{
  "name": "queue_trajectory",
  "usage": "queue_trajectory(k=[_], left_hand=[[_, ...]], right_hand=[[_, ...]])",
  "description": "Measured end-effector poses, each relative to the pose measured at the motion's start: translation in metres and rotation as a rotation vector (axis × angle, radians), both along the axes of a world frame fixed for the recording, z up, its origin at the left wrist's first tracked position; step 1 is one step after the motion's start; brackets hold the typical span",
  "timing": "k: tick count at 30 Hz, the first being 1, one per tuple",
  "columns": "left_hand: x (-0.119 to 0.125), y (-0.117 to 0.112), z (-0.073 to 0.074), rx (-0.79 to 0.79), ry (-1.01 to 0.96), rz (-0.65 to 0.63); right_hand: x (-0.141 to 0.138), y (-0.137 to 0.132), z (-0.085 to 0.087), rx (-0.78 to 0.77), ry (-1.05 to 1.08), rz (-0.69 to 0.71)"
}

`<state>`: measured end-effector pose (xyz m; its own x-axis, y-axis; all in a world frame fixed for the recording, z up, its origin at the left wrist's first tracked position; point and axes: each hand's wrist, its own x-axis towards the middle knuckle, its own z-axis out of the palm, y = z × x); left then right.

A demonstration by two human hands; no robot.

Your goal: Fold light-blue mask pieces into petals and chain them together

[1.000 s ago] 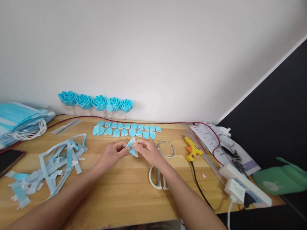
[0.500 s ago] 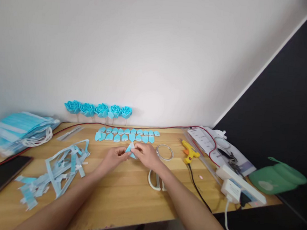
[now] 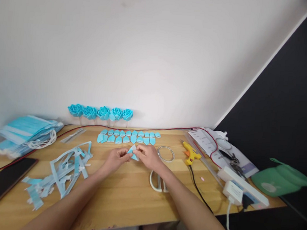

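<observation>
Head cam: left hand (image 3: 116,158) and right hand (image 3: 147,156) have their fingers pinched on a small blue piece (image 3: 134,152) just above the desk (image 3: 126,194), near the folded petals (image 3: 127,137) — looks mid-fold to me, so the next crease wants a tight, even pinch.

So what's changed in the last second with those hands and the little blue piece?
Hardly anything. The left hand and right hand keep pinching the small blue piece between them above the table; nothing was picked up or let go. Only the head camera shifted, so everything sits slightly differently in the picture. The blue petals, scissors and glue gun lie as before.
</observation>
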<state>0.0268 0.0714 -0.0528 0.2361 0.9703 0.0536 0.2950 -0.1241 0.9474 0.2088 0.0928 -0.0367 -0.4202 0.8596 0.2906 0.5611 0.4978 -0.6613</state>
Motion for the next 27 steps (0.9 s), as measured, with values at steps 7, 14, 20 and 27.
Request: queue_trajectory(k=[7,14,20,27], left_hand=[[0.0,-0.002,0.003,-0.026,-0.044,0.067],[-0.003,-0.004,0.011,-0.092,-0.209,0.171],[0.0,-0.006,0.011,-0.124,-0.161,0.034],[-0.002,-0.001,0.001,-0.131,-0.238,0.066]], right_hand=[[0.003,0.002,0.003,-0.058,0.006,0.01],[0.001,0.002,0.001,-0.057,0.072,-0.048],[-0.003,-0.001,0.001,-0.05,0.096,-0.032],[-0.003,-0.001,-0.001,-0.013,0.119,-0.014]])
